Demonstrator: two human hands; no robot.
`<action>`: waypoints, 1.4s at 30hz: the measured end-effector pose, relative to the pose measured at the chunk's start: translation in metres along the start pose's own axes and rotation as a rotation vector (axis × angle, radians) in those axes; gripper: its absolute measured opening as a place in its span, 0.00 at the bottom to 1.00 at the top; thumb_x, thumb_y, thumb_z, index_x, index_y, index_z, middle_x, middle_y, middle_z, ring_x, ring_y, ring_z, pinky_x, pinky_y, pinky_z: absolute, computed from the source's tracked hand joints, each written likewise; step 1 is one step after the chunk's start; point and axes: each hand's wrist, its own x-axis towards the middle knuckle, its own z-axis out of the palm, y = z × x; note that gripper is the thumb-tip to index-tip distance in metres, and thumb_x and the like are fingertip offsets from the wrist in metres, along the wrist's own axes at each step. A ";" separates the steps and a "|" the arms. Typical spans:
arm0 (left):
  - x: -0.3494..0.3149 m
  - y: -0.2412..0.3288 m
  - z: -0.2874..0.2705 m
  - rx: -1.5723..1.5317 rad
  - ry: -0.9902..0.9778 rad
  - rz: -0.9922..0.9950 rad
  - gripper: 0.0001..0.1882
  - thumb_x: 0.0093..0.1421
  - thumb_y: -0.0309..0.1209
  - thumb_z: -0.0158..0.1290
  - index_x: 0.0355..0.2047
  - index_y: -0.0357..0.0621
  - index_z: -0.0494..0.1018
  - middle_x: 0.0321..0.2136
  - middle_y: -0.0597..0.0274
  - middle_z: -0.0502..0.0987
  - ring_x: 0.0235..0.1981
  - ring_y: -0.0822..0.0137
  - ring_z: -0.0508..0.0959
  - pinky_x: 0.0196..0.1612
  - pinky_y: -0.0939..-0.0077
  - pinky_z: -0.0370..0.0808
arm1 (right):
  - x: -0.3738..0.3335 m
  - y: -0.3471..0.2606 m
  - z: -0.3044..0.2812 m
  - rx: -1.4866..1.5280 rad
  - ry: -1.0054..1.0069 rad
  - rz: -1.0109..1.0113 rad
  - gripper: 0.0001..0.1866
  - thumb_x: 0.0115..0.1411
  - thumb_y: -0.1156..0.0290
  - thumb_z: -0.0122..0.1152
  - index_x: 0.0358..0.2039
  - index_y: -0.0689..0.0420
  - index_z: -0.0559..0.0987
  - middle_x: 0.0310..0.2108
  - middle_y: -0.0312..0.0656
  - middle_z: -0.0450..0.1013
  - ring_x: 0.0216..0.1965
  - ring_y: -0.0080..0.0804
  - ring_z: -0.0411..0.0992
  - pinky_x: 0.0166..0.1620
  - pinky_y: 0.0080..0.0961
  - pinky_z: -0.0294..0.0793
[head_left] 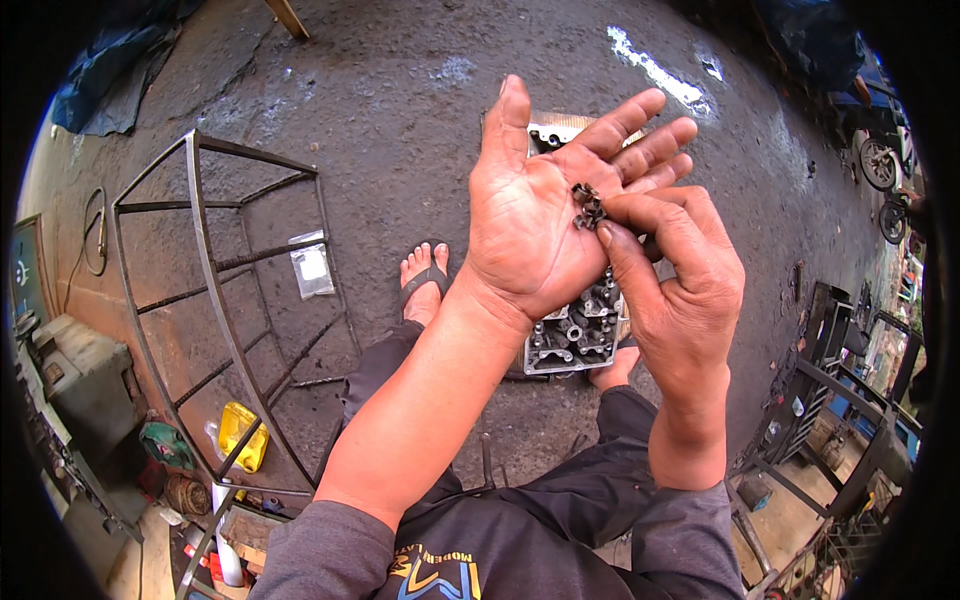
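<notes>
My left hand (pixel 530 215) lies palm up with its fingers spread. On its palm rests a small heap of dark, curved metal pieces, which look like valve collets (pixel 583 192). The thumb and forefinger of my right hand (pixel 685 260) pinch at the lower edge of this heap; its other fingers are curled. Which piece sits between the fingertips is hard to make out. Below both hands an engine cylinder head (pixel 570 345) of grey metal lies between my feet. My left hand and wrist cover its middle part.
A welded metal frame (pixel 205 215) stands on the left, with a small clear plastic packet (pixel 312 268) by its bars. A yellow container (pixel 242 437) is at lower left. Metal racks (pixel 850 400) stand at right, and a motorcycle wheel (pixel 878 163) shows at far right.
</notes>
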 end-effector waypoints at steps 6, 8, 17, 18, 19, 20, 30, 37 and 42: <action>0.001 0.001 -0.001 -0.051 0.000 -0.005 0.53 0.67 0.71 0.38 0.67 0.28 0.61 0.64 0.31 0.65 0.66 0.43 0.65 0.73 0.51 0.60 | -0.001 0.001 -0.004 0.001 -0.020 0.043 0.11 0.54 0.85 0.68 0.38 0.60 0.84 0.35 0.44 0.77 0.35 0.36 0.79 0.38 0.29 0.78; 0.001 0.003 -0.002 -0.045 -0.010 -0.010 0.53 0.66 0.71 0.39 0.67 0.29 0.61 0.64 0.32 0.65 0.67 0.43 0.65 0.73 0.51 0.60 | -0.002 -0.001 -0.007 0.007 -0.012 0.064 0.11 0.54 0.85 0.68 0.38 0.60 0.83 0.35 0.44 0.77 0.35 0.35 0.79 0.38 0.28 0.77; 0.000 0.003 -0.001 -0.074 -0.021 -0.035 0.52 0.66 0.71 0.39 0.68 0.30 0.61 0.64 0.33 0.65 0.66 0.44 0.66 0.71 0.51 0.64 | 0.000 0.002 -0.017 -0.006 -0.054 -0.051 0.12 0.55 0.85 0.68 0.40 0.60 0.83 0.37 0.44 0.78 0.37 0.35 0.79 0.38 0.28 0.77; 0.000 0.003 -0.001 -0.053 -0.022 -0.031 0.52 0.67 0.71 0.39 0.68 0.30 0.60 0.64 0.33 0.65 0.66 0.44 0.66 0.71 0.52 0.64 | 0.001 0.004 -0.016 0.003 -0.076 -0.060 0.11 0.55 0.85 0.68 0.39 0.60 0.83 0.37 0.44 0.77 0.36 0.37 0.79 0.39 0.28 0.77; 0.001 0.001 -0.001 -0.027 -0.019 -0.023 0.52 0.67 0.71 0.39 0.68 0.29 0.60 0.64 0.33 0.65 0.65 0.44 0.67 0.71 0.53 0.64 | 0.002 0.006 -0.015 0.011 -0.095 -0.068 0.11 0.55 0.84 0.68 0.39 0.60 0.82 0.36 0.44 0.77 0.36 0.38 0.79 0.39 0.29 0.77; 0.001 0.001 -0.002 -0.001 -0.017 -0.016 0.52 0.67 0.71 0.39 0.68 0.28 0.60 0.64 0.33 0.65 0.65 0.44 0.67 0.71 0.53 0.65 | 0.004 0.007 -0.014 0.008 -0.108 -0.055 0.10 0.55 0.83 0.68 0.38 0.60 0.82 0.36 0.45 0.77 0.36 0.39 0.79 0.39 0.30 0.77; 0.002 0.002 -0.002 -0.056 -0.013 -0.021 0.52 0.67 0.70 0.38 0.66 0.26 0.60 0.62 0.31 0.67 0.62 0.43 0.71 0.69 0.51 0.66 | 0.013 0.002 -0.013 -0.139 -0.113 -0.053 0.03 0.58 0.76 0.67 0.32 0.58 0.80 0.33 0.45 0.77 0.35 0.48 0.78 0.39 0.39 0.76; 0.004 0.009 -0.011 -0.073 -0.125 -0.065 0.49 0.68 0.65 0.42 0.69 0.27 0.57 0.69 0.34 0.61 0.70 0.40 0.61 0.74 0.46 0.57 | 0.018 0.013 -0.010 -0.036 -0.177 0.022 0.05 0.58 0.81 0.68 0.35 0.63 0.81 0.31 0.33 0.76 0.32 0.18 0.72 0.37 0.19 0.71; 0.000 0.011 -0.008 -0.101 0.015 -0.003 0.47 0.68 0.63 0.45 0.67 0.29 0.60 0.67 0.34 0.62 0.71 0.40 0.59 0.75 0.45 0.55 | 0.001 0.042 -0.016 0.484 0.035 0.206 0.07 0.62 0.78 0.70 0.41 0.61 0.85 0.36 0.31 0.80 0.35 0.14 0.72 0.38 0.11 0.70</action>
